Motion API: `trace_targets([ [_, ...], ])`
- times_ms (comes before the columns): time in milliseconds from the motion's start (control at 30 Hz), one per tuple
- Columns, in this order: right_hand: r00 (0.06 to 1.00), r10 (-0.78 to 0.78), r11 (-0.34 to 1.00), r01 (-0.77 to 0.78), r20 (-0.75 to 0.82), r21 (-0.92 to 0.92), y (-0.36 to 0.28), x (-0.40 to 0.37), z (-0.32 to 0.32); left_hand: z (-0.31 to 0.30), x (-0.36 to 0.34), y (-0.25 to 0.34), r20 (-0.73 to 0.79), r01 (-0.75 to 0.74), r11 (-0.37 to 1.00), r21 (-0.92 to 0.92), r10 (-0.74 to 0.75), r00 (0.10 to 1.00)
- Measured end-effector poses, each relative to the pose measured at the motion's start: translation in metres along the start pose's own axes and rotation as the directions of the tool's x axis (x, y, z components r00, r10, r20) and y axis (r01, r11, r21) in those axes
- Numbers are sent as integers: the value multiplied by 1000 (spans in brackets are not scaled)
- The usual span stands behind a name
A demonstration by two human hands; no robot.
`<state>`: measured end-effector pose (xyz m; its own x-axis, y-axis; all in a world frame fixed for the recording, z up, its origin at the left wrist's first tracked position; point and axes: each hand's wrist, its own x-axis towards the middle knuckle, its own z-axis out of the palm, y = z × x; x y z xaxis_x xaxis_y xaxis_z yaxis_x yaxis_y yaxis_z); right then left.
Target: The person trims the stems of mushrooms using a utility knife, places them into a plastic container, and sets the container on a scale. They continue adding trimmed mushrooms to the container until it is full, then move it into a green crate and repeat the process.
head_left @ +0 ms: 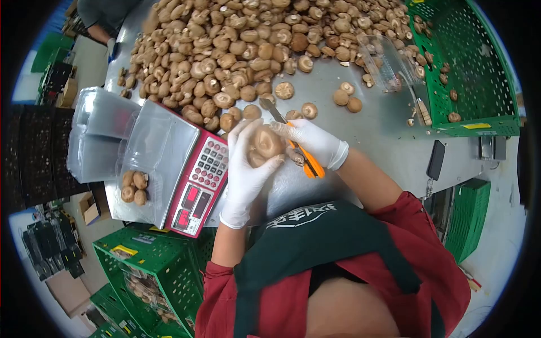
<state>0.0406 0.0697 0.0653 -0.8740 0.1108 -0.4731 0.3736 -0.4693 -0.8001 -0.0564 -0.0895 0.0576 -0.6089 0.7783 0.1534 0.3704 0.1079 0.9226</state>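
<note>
My left hand [243, 172], in a white glove, is curled around a brown mushroom [267, 143] with its stem side facing up. Part of another cap shows below it, by the palm. In my gloved right hand [311, 139] is an orange-handled knife [309, 160], its grey blade pointing up and away toward the heap. A small dark brown piece lies against the right fingers, beside the handle. Both hands are close together over the metal table, right of a red scale [197, 186]. Loose mushrooms, including a pale cut one [284, 90], lie just beyond the fingers.
A large mushroom heap [225, 50] covers the table's far side. Clear plastic trays [101, 135] sit at left, near a tray holding several mushrooms [134, 187]. Green crates [466, 127] stand right and lower left. A brush [422, 111] and another person's gloved hand [111, 49] also show.
</note>
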Motion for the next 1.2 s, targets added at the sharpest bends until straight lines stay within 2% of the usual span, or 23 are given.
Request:
trace_targets([
  [33, 1000, -9, 1000, 9, 9, -15, -3, -1, 5, -2, -3, 0, -4, -10, 1000, 4, 10, 1000],
  [67, 1000, -18, 999, 18, 18, -28, -9, -3, 10, -5, -9, 4, 32, 205, 938, -278, -205, 978],
  [100, 999, -28, 999, 29, 26, -42, -12, -4, 12, -10, -13, 11, 124, 391, 755, -526, -387, 914],
  [133, 991, -129, 991, 130, 37, -34, -7, -2, 11, -17, -18, 1, 211, 424, 698, -577, -375, 903],
  [233, 993, -113, 992, 111, -27, -65, -11, -3, 7, -22, -29, -5, 166, 374, 405, -834, -462, 871],
  [367, 991, -125, 984, 129, 44, -123, -1, 2, -10, -58, -50, -18, 330, 383, 108, -917, -333, 883],
  [400, 994, -108, 986, 111, 25, -128, 1, 1, -12, -62, -48, -8, 295, 351, 163, -922, -289, 911],
  [433, 996, -93, 987, 94, 13, -133, 2, -3, -13, -66, -50, -3, 147, 269, 221, -937, -449, 881],
  [500, 996, -84, 989, 85, 6, -124, 6, -8, -15, -78, -55, 6, -181, 132, 375, -918, -690, 701],
  [533, 996, -90, 990, 90, 0, -112, 9, -13, -20, -106, -68, 14, -191, 201, 595, -778, -528, 827],
  [567, 995, -94, 991, 92, -16, -100, 12, -14, -25, -130, -76, 13, -291, 182, 762, -622, -441, 849],
  [600, 995, -96, 992, 94, -20, -80, 15, -13, -30, -151, -77, 14, -302, 74, 775, -627, -330, 894],
  [633, 995, -96, 994, 94, -37, -62, 20, -15, -37, -161, -75, 22, -522, 46, 938, -344, -232, 821],
  [667, 993, -99, 994, 96, -70, -47, 24, -21, -44, -179, -83, 14, -645, 127, 952, -279, -284, 709],
  [700, 993, -95, 995, 92, -65, -48, 27, -23, -50, -199, -83, 3, -682, 126, 965, -230, -252, 686],
  [733, 993, -90, 995, 87, -76, -48, 29, -23, -55, -208, -80, 0, -665, 281, 960, 17, -199, 720],
  [800, 989, -66, 997, 61, -135, -43, 32, -27, -64, -226, -75, -6, -623, 495, 698, 517, -90, 777],
  [833, 985, -46, 998, 41, -166, -38, 31, -29, -67, -227, -76, -17, -516, 408, 572, 712, 32, 856],
  [967, 965, -52, 999, 50, -258, -15, 27, -38, -77, -213, -71, -22, -426, 356, 714, 602, -90, 900],
  [1033, 936, -42, 999, 28, -351, -47, 25, -39, -83, -210, -69, -30, -469, 345, 609, 714, 49, 882],
  [1100, 873, -193, 932, 20, -449, -362, 28, -35, -103, -195, -63, -28, -467, 344, 384, 857, 295, 834],
  [1167, 736, -454, 724, -24, -502, -690, 31, -26, -107, -147, -48, -15, -454, 258, 458, 851, 393, 800],
  [1200, 732, -477, 705, -11, -487, -709, 32, -19, -110, -126, -44, -24, -359, 165, 462, 871, 371, 856],
])
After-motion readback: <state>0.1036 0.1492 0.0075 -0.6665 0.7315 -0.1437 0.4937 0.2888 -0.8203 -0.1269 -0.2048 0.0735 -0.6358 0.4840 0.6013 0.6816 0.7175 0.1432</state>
